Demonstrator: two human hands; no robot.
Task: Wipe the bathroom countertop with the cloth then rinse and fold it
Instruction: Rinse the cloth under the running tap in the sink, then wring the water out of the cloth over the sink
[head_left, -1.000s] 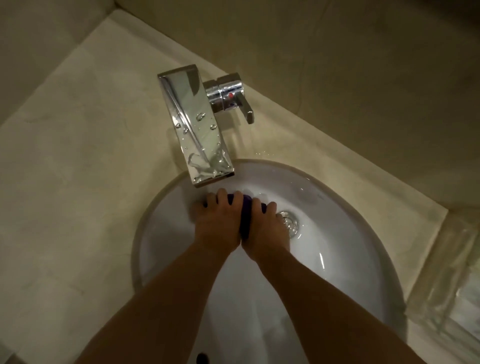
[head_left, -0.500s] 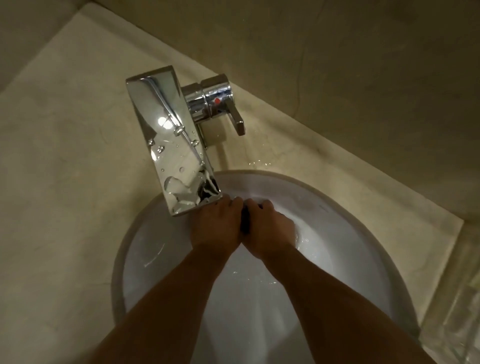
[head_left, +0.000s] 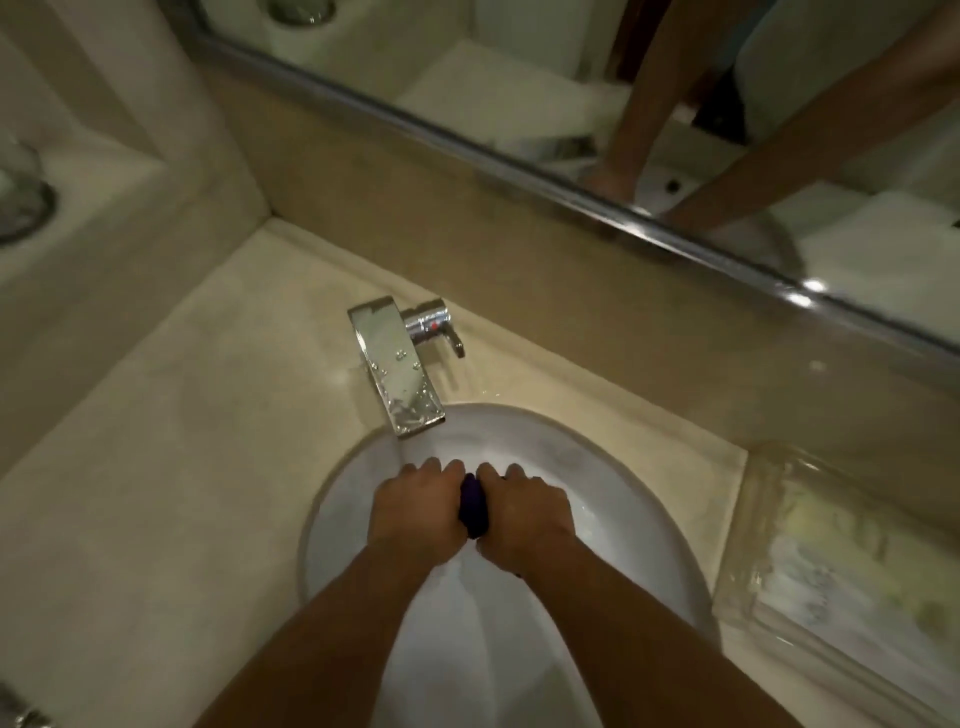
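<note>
Cloth (head_left: 472, 506): purple, bunched in tight wad, sitting between both hands over sink (head_left: 613, 467), just in front of tap (head_left: 395, 364) spout.
Handling, judged: likely soaked, so soft, limp, heavier than dry, dripping, maybe slipping in grip; no breakage risk. Best hold: full fist at each end of wad, for twisting water out.
Left hand (head_left: 415, 512): fingers curling down, gripping left end.
Right hand (head_left: 524, 512): fingers curling likewise, gripping right end.
Hands sitting close together; only narrow strip of cloth showing between.
Water running or not: cannot tell.
</note>
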